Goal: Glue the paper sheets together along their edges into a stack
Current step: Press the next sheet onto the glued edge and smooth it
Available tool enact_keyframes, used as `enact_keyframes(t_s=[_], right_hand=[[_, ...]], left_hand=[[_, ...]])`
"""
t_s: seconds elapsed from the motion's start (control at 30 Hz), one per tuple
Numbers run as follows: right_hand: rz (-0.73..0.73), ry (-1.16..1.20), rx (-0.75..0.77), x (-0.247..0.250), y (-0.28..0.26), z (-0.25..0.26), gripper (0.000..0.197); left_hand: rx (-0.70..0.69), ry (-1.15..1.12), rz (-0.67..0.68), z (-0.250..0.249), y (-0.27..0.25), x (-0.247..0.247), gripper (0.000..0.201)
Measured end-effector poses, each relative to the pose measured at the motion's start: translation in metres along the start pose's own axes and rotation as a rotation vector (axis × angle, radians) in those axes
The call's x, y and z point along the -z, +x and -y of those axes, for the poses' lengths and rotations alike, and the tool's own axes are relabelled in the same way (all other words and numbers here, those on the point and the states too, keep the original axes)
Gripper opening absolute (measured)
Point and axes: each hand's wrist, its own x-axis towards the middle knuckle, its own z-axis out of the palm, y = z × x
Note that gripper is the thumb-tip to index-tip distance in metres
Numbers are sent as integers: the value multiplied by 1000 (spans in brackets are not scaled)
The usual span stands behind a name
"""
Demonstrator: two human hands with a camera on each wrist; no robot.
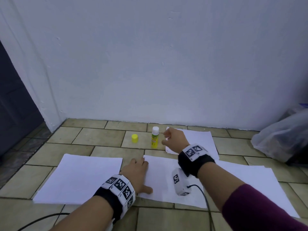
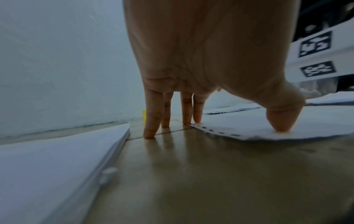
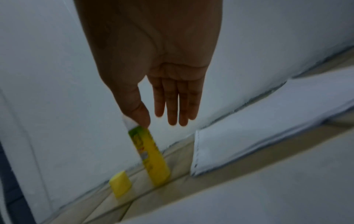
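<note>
The tiled floor (image 1: 103,148) carries three lots of white paper, and the work looks only partly done. The largest, a thick paper stack (image 1: 80,177), lies just to the outer side of the left hand (image 1: 136,170); whether its sheets are already glued cannot be told. The single sheet (image 1: 166,177) sits under that hand, whose fingers are straight and spread, thumb pressing the sheet and the other fingertips (image 2: 151,131) planted on the tile at its perforated edge. A smaller pile of sheets (image 1: 200,139) lies beneath and beyond the right hand (image 1: 175,139), presumably the supply awaiting gluing. That hand hangs relaxed with fingers extended, gripping nothing, thumb close beside the top of the upright glue bottle (image 1: 155,137); contact cannot be confirmed. Further out on the thumb side stands the yellow cap (image 1: 134,138), apart from the bottle. No glue shows on the held sheet, so applying it and joining the sheets appear to remain.
</note>
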Motion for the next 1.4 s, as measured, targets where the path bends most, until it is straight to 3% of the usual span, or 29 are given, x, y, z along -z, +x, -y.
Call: enact_keyframes(t_s=[0.1,0.23,0.33,0.43,0.53,0.73,0.9,1.13,1.27,1.4], right_hand=[[147,-210,-21,38,-24,-24,38],[347,-588,-305,82,-65,-71,64],[376,-612,-455,93,-96,-111,86],[320,-520,-494,87,-120,-135,102],[235,-442,-462,84,-132,-141,91],[223,-421,-419,87,-139,-138,54],[182,-503,-394,93,-141,-130,45],[-26,-550,-371,104,-139,-94,23],[-4,-569,-228,76,-138,-48,20],[142,-510,-46,20,-131,-2,30]], left_hand=[[2,21,8,-2,0,4,84],[1,13,52,0,4,8,89],[-11,33,80,3,5,10,91],[-18,49,71,3,3,10,88],[-18,52,54,0,-1,9,84],[-16,60,67,-3,-5,7,76],[-24,40,64,-1,-5,6,79],[-7,30,57,-4,-9,4,76],[-3,79,55,-11,-10,5,70],[8,110,44,-14,-11,3,71]])
